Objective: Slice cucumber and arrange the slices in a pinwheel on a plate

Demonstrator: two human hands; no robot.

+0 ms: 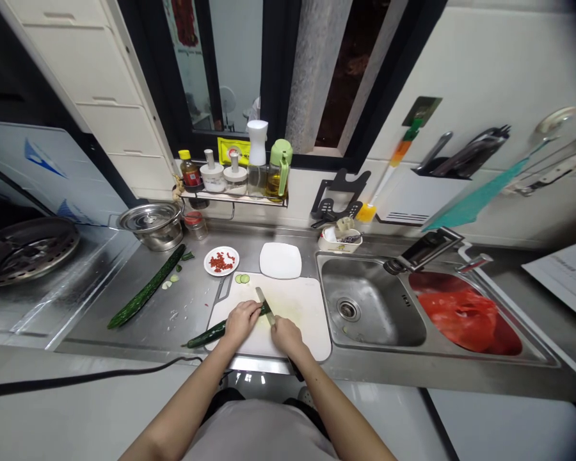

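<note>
— How are the arms set?
— Both forearms reach in from the near edge and converge over the white cutting board. The left forearm slants up to the right, the right forearm up to the left, so the hands sit close together.

— And the left hand?
— Palm down, the back of it facing the camera. Its fingers are bent over the dark green cucumber, gripping it near the right end, with the fingertips just beside the blade.

— The right hand?
— Knuckles up, fingers clenched round the handle of a knife. The blade points away and a little left, crossing the cucumber near its right end. Whether the edge has gone into it, I can't tell.

— Where exactly does the cucumber lie?
— Aslant, partly on the board; its left end sticks out past the board's left side, over the steel worktop.

— Anything else near the hands?
— A few pale green slices at the board's far left corner. Beyond the board, a white square plate and a round plate carrying chopped red pieces. A second, longer cucumber lies on the worktop to the left.
</note>
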